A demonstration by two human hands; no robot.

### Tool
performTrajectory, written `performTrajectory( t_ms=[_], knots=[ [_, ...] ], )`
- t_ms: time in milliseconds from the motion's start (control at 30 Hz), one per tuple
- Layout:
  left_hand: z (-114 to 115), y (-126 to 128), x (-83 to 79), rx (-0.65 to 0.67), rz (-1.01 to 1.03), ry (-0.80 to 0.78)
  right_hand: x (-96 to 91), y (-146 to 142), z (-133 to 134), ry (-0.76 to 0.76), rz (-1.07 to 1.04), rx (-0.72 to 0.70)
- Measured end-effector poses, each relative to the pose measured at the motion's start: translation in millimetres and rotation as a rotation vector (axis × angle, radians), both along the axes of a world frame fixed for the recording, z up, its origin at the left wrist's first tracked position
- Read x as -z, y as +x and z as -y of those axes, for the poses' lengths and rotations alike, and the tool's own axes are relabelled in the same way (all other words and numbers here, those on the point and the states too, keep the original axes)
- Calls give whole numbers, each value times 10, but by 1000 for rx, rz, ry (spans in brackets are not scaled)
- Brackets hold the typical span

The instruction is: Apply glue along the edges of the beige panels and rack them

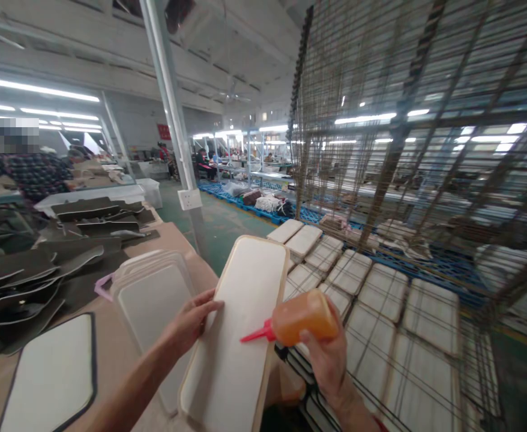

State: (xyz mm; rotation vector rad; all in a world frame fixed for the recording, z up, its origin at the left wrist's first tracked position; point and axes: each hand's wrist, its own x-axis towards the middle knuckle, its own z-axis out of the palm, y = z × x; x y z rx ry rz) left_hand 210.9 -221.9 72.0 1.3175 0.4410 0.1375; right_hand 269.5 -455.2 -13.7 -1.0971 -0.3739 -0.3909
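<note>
My left hand [195, 318] grips the left edge of a long white panel [249, 288] with rounded corners and a tan rim, its thumb resting on the face. The panel is held tilted in front of me. In my right hand [329, 354] is a squeeze bottle [306, 318] of amber liquid, fingers wrapped round its body. Its red nozzle [257, 332] points left, over the middle of the panel; whether the tip touches the surface I cannot tell. Left of my left hand, a stack of similar pale panels [153, 294] leans on the tan-covered table [110, 372].
A wire drying rack [394, 336] on the right bears several white panels, its upper mesh shelves [407, 120] raised. Dark curved pieces [29, 282] pile up at left, near a dark-edged white panel [51, 372]. A metal post [168, 96] stands ahead; a person [29, 171] works at far left.
</note>
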Motion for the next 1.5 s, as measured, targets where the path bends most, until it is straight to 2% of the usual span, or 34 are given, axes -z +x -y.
performTrajectory(
  t_ms=[33, 100, 233, 300, 367, 467, 533, 600, 733, 800, 867, 1000, 1100, 1167, 1267, 1367, 1500],
  knots=[
    [36, 33, 7, -2, -2, 2, 54, -43, 58, -19, -7, -26],
    [120, 86, 16, 15, -1, 11, 45, -14, 173, 1, -5, -17],
    [319, 180, 31, 85, -13, 19, -194, 366, 411, 151, 28, 192],
    [405, 249, 59, 99, -17, -1, -206, 484, 519, 174, 24, 228],
    [471, 333, 109, 91, -23, -29, -80, 444, 599, 142, -8, 184],
    [552, 457, 208, 62, -39, -44, 197, 210, 670, 66, -70, 56],
    [628, 514, 264, 56, -36, -29, 271, 115, 707, 56, -82, 17],
    [738, 548, 301, 84, -32, -10, 194, 163, 762, 93, -71, 47],
    [1038, 624, 343, 201, -43, 9, -125, 505, 973, 172, -15, 208],
    [1199, 706, 366, 230, -30, 0, -164, 582, 1085, 160, -18, 243],
    [1344, 826, 391, 234, -25, -20, -81, 518, 1159, 132, -40, 215],
    [1539, 1133, 438, 192, -53, -34, 179, 197, 1264, 60, -83, 109],
    [1606, 1368, 472, 171, -62, -4, 188, 159, 1425, 31, -104, 172],
    [1638, 1515, 499, 196, -69, 17, 106, 313, 1568, 80, -100, 301],
    [1693, 1732, 552, 268, -79, 31, -23, 690, 1765, 185, -73, 474],
    [1744, 1977, 647, 349, -98, 34, -97, 1026, 1881, 275, -71, 536],
    [1788, 2421, 893, 407, -146, 50, -168, 1258, 1947, 387, -164, 542]
  ],
)
